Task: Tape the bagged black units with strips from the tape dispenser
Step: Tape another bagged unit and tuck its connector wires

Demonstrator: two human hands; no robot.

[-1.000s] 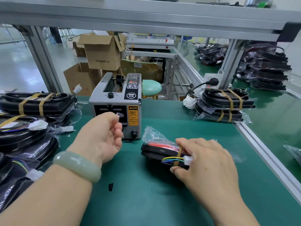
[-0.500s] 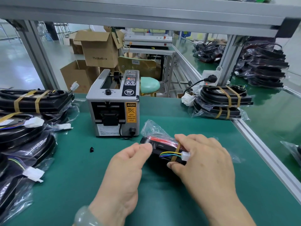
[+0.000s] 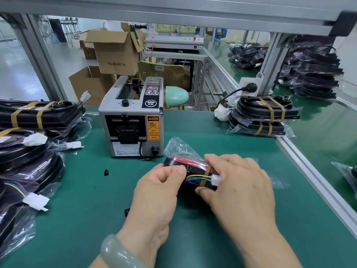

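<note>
A black unit (image 3: 188,165) in a clear bag, with a red part on top and coloured wires ending in a white plug (image 3: 216,179), lies on the green mat in front of the grey tape dispenser (image 3: 133,120). One brown tape strip (image 3: 206,176) wraps its near side. My right hand (image 3: 235,182) grips the unit from the right, fingers over the top, thumb under the strip. My left hand (image 3: 160,188) pinches at the unit's left side, thumb and fingers pressed against the bag; any tape between them is too small to see.
Bagged black units with white plugs pile up on the left (image 3: 29,151). Two taped units (image 3: 264,117) are stacked at the right, near the aluminium table rail (image 3: 309,171). Small black scraps (image 3: 106,172) lie on the mat. Cardboard boxes (image 3: 114,53) stand behind.
My left hand came back from the dispenser's outlet to the unit's left side and now pinches against it. My right hand kept its hold on the unit.
</note>
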